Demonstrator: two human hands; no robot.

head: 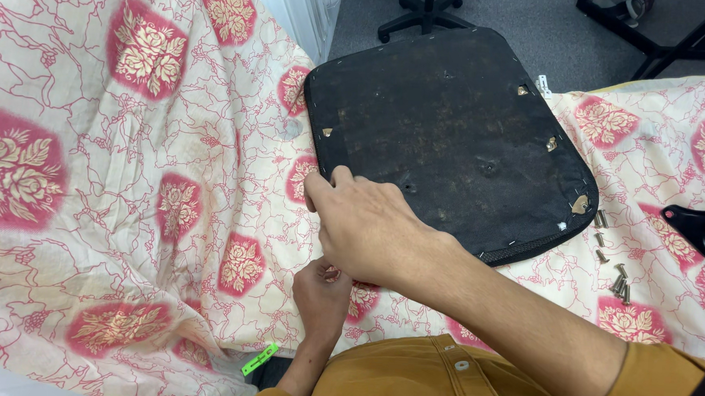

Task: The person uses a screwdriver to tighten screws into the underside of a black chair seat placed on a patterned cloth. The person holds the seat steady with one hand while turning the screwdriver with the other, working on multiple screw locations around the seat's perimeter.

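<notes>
Nearest, left hand [322,294] curled at the sheet's edge, mostly hidden under the forearm; whether clenched on cloth or something small cannot be told. Just above, right hand [365,227] loosely open, fingers [321,190] resting on the near-left corner of the black seat base [452,131], no real grasp. Seat base upside down on the floral sheet [129,170], beyond both hands, touching only the right. Risk, as a judgement: pressing that corner could slide the base on loose cloth. Further right, about 6 loose screws [618,278] likely to roll into folds.
</notes>
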